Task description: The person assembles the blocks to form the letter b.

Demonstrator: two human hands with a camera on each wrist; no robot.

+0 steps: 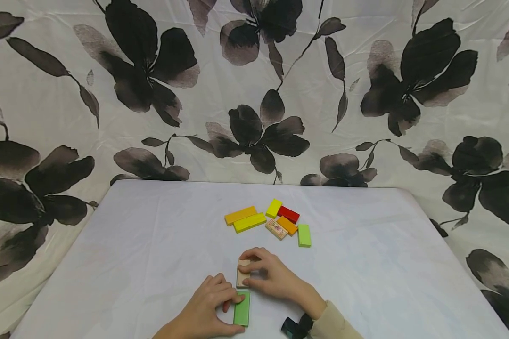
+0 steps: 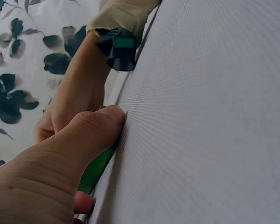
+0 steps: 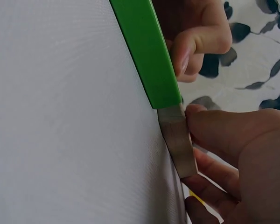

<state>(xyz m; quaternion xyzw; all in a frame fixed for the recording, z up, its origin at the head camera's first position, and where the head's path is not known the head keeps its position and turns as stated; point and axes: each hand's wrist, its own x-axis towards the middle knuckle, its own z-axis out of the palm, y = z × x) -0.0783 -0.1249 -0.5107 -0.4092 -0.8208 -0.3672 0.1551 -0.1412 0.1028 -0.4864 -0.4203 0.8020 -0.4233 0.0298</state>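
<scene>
Near the front of the white-covered table, a light-green block [image 1: 242,309] lies lengthwise, pointing away from me. My left hand [image 1: 208,306] holds it from the left, thumb at its near end and a fingertip close to its far end. Just beyond it, in line, is a plain wooden block [image 1: 241,278]. My right hand [image 1: 275,275] pinches that one from the right between thumb and fingers. In the right wrist view the wooden block [image 3: 177,142] sits end to end with the green block [image 3: 147,51]. Part of the green block [image 2: 97,170] is hidden behind my left thumb in the left wrist view.
Farther back lie an orange-yellow block [image 1: 239,215], two yellow blocks [image 1: 249,222], a red block [image 1: 288,214], an orange block [image 1: 287,226], a patterned wooden block [image 1: 276,230] and another green block [image 1: 304,235]. A floral cloth [image 1: 254,84] hangs behind the table [image 1: 152,245].
</scene>
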